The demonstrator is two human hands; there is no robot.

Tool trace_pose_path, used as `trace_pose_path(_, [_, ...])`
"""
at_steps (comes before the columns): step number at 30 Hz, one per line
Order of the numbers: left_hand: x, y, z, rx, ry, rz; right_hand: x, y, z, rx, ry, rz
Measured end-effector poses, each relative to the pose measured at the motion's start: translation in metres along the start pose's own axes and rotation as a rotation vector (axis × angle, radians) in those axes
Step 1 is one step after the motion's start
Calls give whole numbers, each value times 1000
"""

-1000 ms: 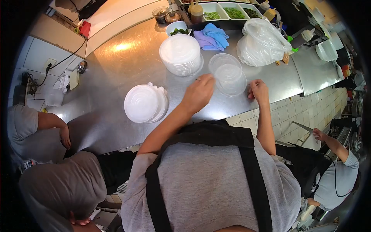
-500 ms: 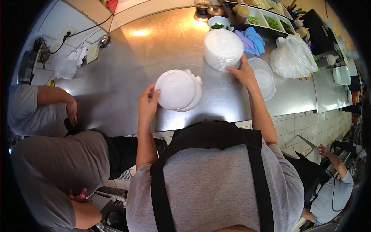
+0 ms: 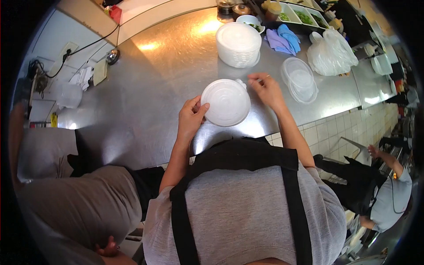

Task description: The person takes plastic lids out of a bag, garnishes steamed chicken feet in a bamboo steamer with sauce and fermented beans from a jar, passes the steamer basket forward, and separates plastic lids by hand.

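My left hand (image 3: 193,117) grips the left rim of some white round plastic lids (image 3: 226,102), thumb on top. They are stacked nearly flush, with small tabs showing at the upper right. Close to their right side, my right hand (image 3: 268,93) hovers with loosely bent fingers and nothing visible in them. Beyond the lids stands a tall stack of white round lids (image 3: 239,43). Clear round plastic lids (image 3: 299,79) lie on the steel counter to the right of my right hand.
Purple and blue cloths (image 3: 283,39), a knotted plastic bag (image 3: 332,54) and a bowl of greens (image 3: 251,21) sit at the back right, near trays of chopped vegetables (image 3: 304,17). A co-worker (image 3: 84,207) is close on my left; another person (image 3: 391,194) is further right.
My right hand has left the tall stack and come down towards the lids in my left hand. Those lids have moved right and lie more evenly together. The camera view has shifted somewhat.
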State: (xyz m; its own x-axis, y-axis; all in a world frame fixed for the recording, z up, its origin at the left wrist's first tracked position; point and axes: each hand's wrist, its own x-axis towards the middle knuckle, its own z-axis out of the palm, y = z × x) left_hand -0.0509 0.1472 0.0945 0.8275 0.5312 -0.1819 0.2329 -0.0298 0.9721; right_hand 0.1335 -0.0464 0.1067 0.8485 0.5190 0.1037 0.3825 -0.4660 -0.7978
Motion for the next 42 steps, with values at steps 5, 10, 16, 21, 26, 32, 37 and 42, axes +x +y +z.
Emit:
trace_pose_path(5, [2, -3, 2, -68, -29, -30, -3, -11, 12, -16, -72, -44])
trace_pose_path(10, [-7, -4, 8, -167, -67, -74, 5, -15, 10, -57, -101, -99])
trace_pose_path(16, [-21, 9, 17, 268, -193, 0, 5, -24, 3, -148, -192, -311])
trace_pose_path(21, [-11, 21, 26, 299, -251, 130, 4, -22, -2, -197, -272, -417])
trace_pose_path(26, [-14, 31, 37, 322, -276, 140, 2, -21, -10, -297, -243, -515])
trace_pose_path(32, [-11, 27, 43, 240, -281, 137, 10, -16, -10, -398, -313, -531])
trace_pose_path(37, [-2, 4, 48, 291, -259, 228, 27, -4, -5, -373, -362, -606])
trace_pose_path(42, [6, 12, 46, 340, -317, 278, 27, -5, -3, -217, -417, -558])
